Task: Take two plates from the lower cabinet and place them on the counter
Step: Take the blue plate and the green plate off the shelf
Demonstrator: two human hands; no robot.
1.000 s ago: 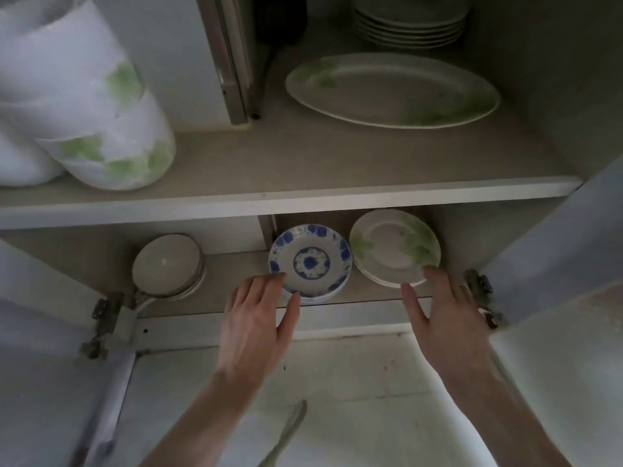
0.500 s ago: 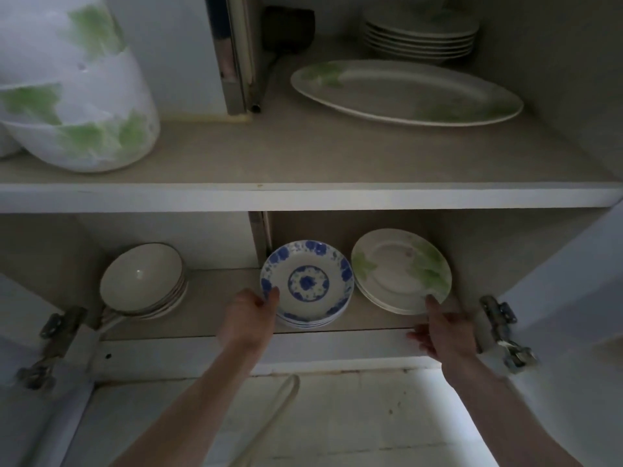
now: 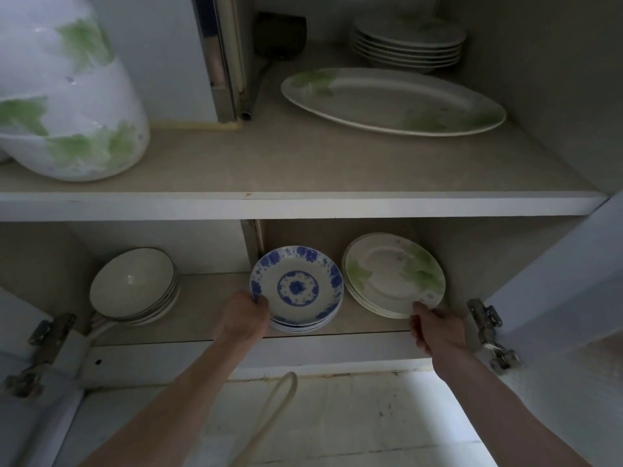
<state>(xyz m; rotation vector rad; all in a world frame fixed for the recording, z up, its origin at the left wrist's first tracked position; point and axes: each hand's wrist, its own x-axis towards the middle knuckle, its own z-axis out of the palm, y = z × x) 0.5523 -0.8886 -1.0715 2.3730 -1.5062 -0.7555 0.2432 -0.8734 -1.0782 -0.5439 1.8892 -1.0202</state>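
Above both hands the upper shelf board (image 3: 296, 206) runs across, capping the lower compartment low over the blue-patterned plate stack (image 3: 296, 288) and the green-leaf plate stack (image 3: 394, 274). A narrow strip of bare shelf lies between the two stacks, and a wider bare stretch opens left of the left hand (image 3: 244, 320) up to the bowl stack (image 3: 133, 284). Just right of the right hand (image 3: 438, 332) a door hinge (image 3: 485, 332) and the open door (image 3: 566, 281) close off that side.

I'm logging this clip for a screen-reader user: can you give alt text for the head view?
On the lower cabinet shelf, the left hand grips the top blue-patterned plate of a stack while the right hand pinches the near rim of the top green-leaf plate beside it. A stack of white bowls sits further left, and an oval platter lies on the shelf above.
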